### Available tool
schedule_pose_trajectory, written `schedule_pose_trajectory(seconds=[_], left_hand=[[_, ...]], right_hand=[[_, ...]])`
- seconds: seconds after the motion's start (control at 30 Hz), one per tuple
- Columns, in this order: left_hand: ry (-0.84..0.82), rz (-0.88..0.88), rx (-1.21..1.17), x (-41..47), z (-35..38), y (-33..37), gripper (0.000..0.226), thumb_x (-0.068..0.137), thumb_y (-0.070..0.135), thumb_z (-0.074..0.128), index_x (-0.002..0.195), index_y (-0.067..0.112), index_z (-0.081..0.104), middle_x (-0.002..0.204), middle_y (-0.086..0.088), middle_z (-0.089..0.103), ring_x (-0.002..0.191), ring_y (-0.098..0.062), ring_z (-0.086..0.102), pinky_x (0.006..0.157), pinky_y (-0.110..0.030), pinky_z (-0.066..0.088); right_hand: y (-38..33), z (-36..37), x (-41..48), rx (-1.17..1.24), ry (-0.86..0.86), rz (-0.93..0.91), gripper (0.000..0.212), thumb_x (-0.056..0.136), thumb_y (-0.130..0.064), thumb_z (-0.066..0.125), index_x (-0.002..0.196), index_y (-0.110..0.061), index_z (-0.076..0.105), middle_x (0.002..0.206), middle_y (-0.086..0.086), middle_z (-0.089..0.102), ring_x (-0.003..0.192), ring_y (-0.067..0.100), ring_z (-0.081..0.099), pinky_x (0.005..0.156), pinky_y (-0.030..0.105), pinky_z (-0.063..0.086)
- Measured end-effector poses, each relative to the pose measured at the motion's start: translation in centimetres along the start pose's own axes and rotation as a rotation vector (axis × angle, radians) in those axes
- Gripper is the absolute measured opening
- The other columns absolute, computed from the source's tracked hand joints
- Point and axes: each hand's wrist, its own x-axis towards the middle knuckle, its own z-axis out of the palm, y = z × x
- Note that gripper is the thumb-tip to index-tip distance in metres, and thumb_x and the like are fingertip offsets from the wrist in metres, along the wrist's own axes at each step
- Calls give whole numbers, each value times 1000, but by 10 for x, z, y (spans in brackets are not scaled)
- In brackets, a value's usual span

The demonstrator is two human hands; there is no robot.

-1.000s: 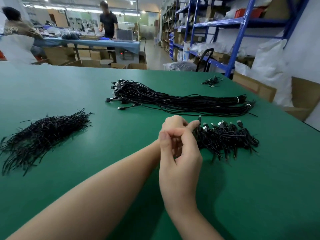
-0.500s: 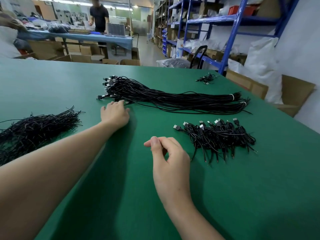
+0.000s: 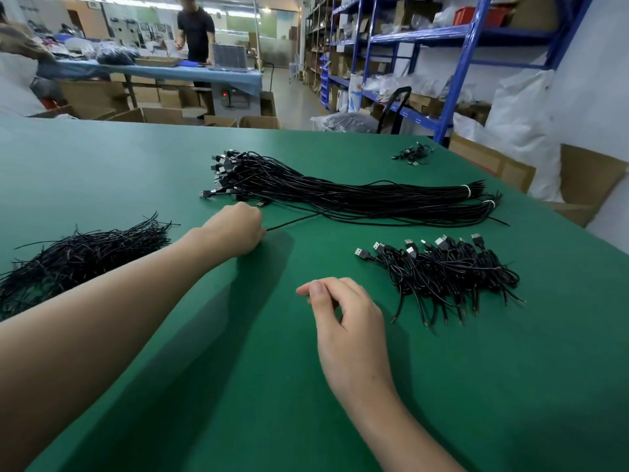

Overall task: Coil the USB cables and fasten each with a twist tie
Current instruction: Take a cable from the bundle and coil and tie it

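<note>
Head camera, at a green work table (image 3: 340, 420) in a warehouse: a person's left hand (image 3: 235, 229) is clenched around one black USB cable (image 3: 296, 220), which leaves the fist on the thumb side and runs across the cloth, away from the fingers, into the long bundle of uncoiled cables (image 3: 357, 195). That bundle lies just beyond the left fingertips, its plugs fanned out nearest them and its far ends gathered under two white bands (image 3: 468, 191). The right hand (image 3: 343, 318) rests nearer the camera, fingers loosely curled, thumb tip close to the forefinger, with nothing visible between them. To the outer side of the right fingers, near but not touching, sits a heap of coiled cables (image 3: 449, 270), plugs pointing away from the wearer and bare wire ends toward them. Well off to the outer side of the left hand, past the forearm, lies a loose pile of black twist ties (image 3: 78, 257). Far beyond both hands, by the table's back corner, is a small cluster of cables (image 3: 412, 155). Behind the table, a person in a black shirt (image 3: 195, 32) stands at a blue-covered bench; blue shelving (image 3: 456, 32) holding boxes lines the aisle, and a white sack (image 3: 520, 131) leans by cardboard cartons.
</note>
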Motion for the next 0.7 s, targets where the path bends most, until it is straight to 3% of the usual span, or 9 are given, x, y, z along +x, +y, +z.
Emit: schedule_pose_trajectory(seconds=[0.13,0.4,0.47,0.6,0.7], left_hand=[[128,11,177,-16,-14,-8,35,106,32,43,94,6,63,94,-10,60,87,-36,64,63,-37,45],[271,-168,-76,-48,-38,-38,35,106,32,46,95,5,66,99,-14,62,88,-37,61,74,-43,52],[308,-210,-257,-57,-39,-42,33,105,29,49,96,5,69,93,-14,64,83,-35,60,74,-41,53],[110,-180,-433,-83,-26,-27,28,102,29,54,88,14,72,74,-6,67,61,-22,56,54,-26,42],[140,-161,-534,-101,-24,-21,28,101,31,55,81,20,71,67,-4,66,52,-19,52,50,-26,38]], right_hand=[[1,0,1,2,-20,19,27,103,-34,48,91,-31,72,89,-17,63,97,5,58,84,26,46],[3,0,1,-5,-46,58,29,102,-37,48,94,-22,72,93,-10,65,99,10,58,89,35,47],[4,0,1,-18,-54,60,30,102,-37,47,95,-20,72,95,-10,65,100,11,58,90,36,48],[3,1,1,-40,-64,50,28,103,-36,48,100,-22,72,99,-13,65,103,7,57,91,31,47],[-6,3,1,-116,-114,-9,22,103,-37,50,106,-26,69,105,-16,62,107,4,52,91,25,43]])
